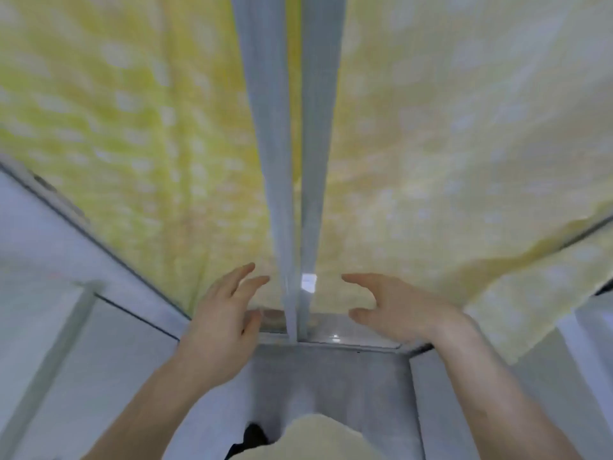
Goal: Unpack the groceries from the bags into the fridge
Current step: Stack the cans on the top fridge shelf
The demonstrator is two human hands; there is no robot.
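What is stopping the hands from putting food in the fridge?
The two fridge doors, covered in a yellow dotted pattern, are shut, meeting at the grey strips in the middle. The left hand and right hand are open and empty, one on each side of that seam. No groceries or bags are in view.

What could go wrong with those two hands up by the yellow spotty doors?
Both hands are empty: the left hand and right hand hover with spread fingers beside the grey vertical strips between the two yellow dotted panels. Fingers might get pinched in that narrow gap. The picture is blurry, so a hurried reach could miss its grip.
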